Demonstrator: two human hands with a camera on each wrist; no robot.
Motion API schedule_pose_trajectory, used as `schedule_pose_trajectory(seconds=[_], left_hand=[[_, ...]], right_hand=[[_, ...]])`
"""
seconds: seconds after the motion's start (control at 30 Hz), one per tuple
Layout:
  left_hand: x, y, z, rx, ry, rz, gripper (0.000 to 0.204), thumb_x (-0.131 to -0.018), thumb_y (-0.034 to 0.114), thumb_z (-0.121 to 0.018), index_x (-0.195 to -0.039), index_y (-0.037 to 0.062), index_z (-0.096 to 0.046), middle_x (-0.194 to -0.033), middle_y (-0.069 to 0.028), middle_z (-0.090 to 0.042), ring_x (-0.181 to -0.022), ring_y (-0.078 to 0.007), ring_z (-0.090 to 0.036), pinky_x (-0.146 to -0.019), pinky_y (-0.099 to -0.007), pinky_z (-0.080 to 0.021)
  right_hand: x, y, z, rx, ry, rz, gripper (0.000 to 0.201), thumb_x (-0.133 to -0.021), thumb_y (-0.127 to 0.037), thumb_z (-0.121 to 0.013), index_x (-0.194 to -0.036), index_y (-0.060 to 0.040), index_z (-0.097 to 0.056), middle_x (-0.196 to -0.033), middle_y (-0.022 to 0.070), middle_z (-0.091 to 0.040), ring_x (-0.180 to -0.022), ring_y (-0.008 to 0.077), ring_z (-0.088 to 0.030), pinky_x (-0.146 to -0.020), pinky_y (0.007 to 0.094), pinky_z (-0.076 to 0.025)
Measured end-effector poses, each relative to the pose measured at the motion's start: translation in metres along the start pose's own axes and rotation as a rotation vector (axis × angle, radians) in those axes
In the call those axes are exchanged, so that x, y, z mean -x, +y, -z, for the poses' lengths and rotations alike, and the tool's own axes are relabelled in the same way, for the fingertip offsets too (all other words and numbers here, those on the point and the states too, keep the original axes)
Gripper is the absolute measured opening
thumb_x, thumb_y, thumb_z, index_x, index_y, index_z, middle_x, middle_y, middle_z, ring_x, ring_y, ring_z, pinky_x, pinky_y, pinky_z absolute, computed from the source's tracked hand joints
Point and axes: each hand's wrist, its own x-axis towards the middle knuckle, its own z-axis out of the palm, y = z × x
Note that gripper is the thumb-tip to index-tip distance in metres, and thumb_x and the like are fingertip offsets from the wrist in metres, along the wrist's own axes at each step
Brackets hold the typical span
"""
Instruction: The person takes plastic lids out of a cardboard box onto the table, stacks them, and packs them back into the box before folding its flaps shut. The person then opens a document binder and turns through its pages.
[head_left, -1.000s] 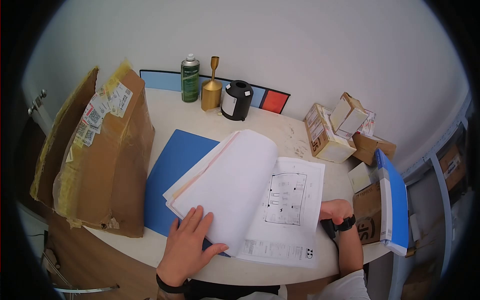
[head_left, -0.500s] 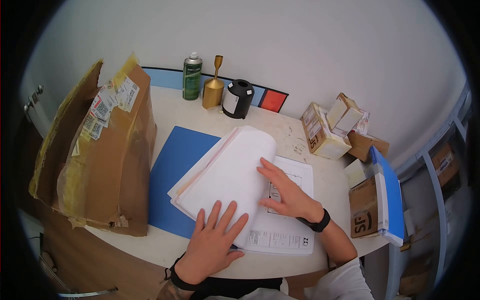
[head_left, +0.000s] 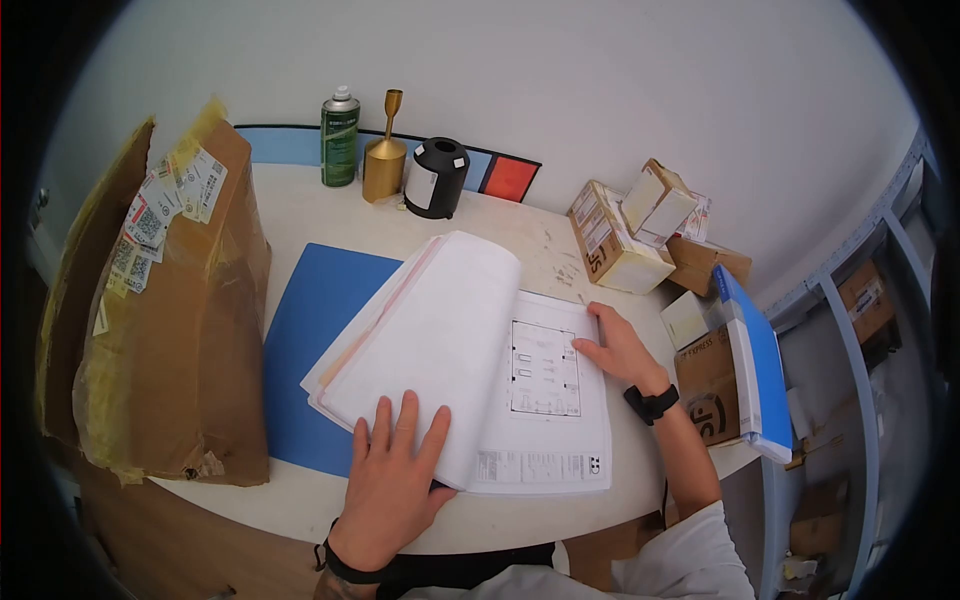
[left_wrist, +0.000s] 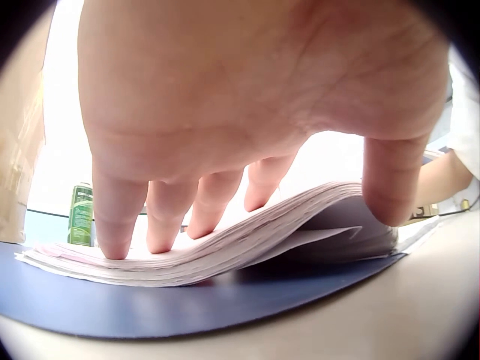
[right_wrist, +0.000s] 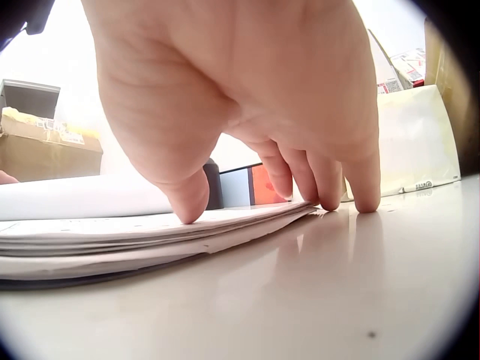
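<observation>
A blue folder (head_left: 315,300) lies spread on the white table with a thick stack of sheets in it. My left hand (head_left: 395,475) rests on the turned-over white pages (head_left: 430,330), its fingers spread; in the left wrist view its fingertips press the curved stack of paper (left_wrist: 225,259) above the blue cover. On the right side lies a printed floor plan (head_left: 545,370). My right hand (head_left: 625,345) is at that sheet's right edge. In the right wrist view its thumb (right_wrist: 191,202) touches the top sheet while the other fingertips reach the table beside the paper edge.
A large taped cardboard box (head_left: 190,340) stands at the left. Along the back are a green spray can (head_left: 340,140), a gold candlestick (head_left: 384,165) and a black cylinder (head_left: 437,180). Small cartons (head_left: 620,240) and an upright blue binder (head_left: 750,360) are at the right.
My right hand came from beyond the sheets' right edge, passed over the pages, then moved back right onto the floor plan's edge. The left hand has stayed on the turned pages.
</observation>
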Motion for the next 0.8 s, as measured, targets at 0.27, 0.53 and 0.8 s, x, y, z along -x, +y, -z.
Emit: schedule_pose_trajectory(seconds=[0.27, 0.53, 0.8], left_hand=[[-0.001, 0.000, 0.002, -0.007, -0.012, 0.006, 0.097, -0.078, 0.031, -0.090, -0.160, 0.0115, -0.041, -0.163, -0.0300, -0.032, -0.149, -0.0554, -0.033, -0.119, -0.0666, -0.031], [0.000, 0.000, 0.001, -0.013, 0.008, -0.001, 0.096, -0.078, 0.031, -0.090, -0.159, 0.0121, -0.042, -0.163, -0.0300, -0.034, -0.149, -0.0553, -0.033, -0.118, -0.0668, -0.032], [-0.001, -0.001, 0.002, 0.007, 0.000, 0.003, 0.094, -0.080, 0.030, -0.089, -0.159, 0.0109, -0.042, -0.164, -0.0304, -0.031, -0.149, -0.0562, -0.032, -0.119, -0.0662, -0.031]], right_hand=[[-0.019, 0.017, -0.004, 0.154, 0.085, 0.029, 0.069, -0.085, -0.033, -0.086, -0.134, 0.0058, -0.058, -0.117, 0.0210, -0.058, -0.107, 0.0337, -0.060, -0.094, 0.0404, -0.052], [-0.030, 0.012, 0.006, 0.167, 0.024, 0.010, 0.064, -0.082, -0.030, -0.088, -0.129, 0.0042, -0.062, -0.118, 0.0204, -0.059, -0.107, 0.0321, -0.061, -0.093, 0.0380, -0.052], [0.026, -0.001, -0.010, -1.213, -0.787, 0.164, 0.104, -0.089, -0.080, -0.064, -0.154, 0.0007, -0.048, -0.163, 0.0169, -0.044, -0.152, 0.0293, -0.037, -0.122, 0.0492, -0.033]])
